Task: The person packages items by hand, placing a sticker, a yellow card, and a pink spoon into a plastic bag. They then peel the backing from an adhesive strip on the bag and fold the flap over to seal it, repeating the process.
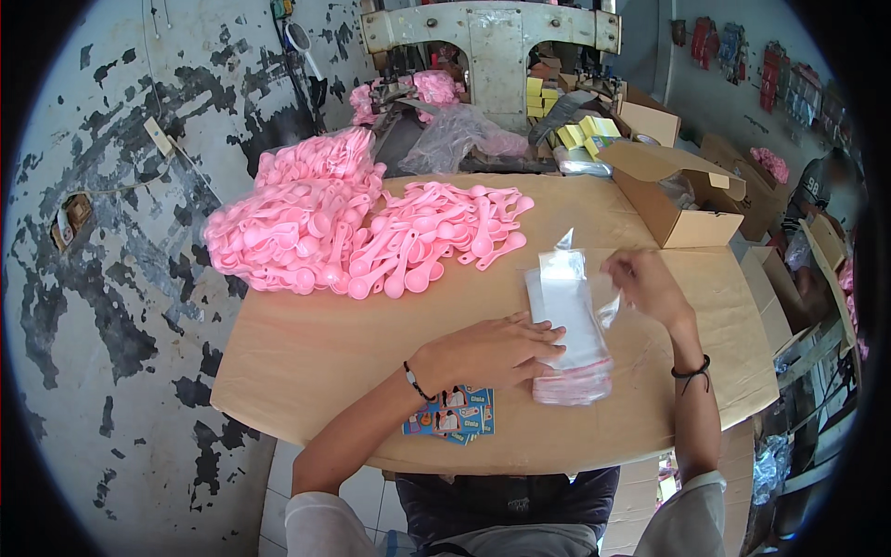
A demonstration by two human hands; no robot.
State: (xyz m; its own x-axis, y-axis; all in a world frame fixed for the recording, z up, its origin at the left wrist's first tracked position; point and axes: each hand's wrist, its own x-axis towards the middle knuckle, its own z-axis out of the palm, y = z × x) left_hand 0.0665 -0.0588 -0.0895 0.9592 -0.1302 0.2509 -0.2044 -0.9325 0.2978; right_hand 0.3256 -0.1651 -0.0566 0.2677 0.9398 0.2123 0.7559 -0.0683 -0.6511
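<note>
My left hand [497,353] lies flat on a stack of clear plastic bags [568,334] near the front of the wooden table [306,371]. My right hand [645,283] pinches one thin clear bag [608,311] lifted off the right side of the stack. A heap of pink plastic spoons [371,232] covers the table's far left, part of it inside a clear sack. Small blue printed cards [455,413] lie under my left wrist at the front edge.
An open cardboard box [682,200] stands at the table's far right. Behind the table are a grey machine frame [492,37], yellow small boxes [585,130] and more cartons. A peeling wall runs along the left. Another person [821,195] sits at far right.
</note>
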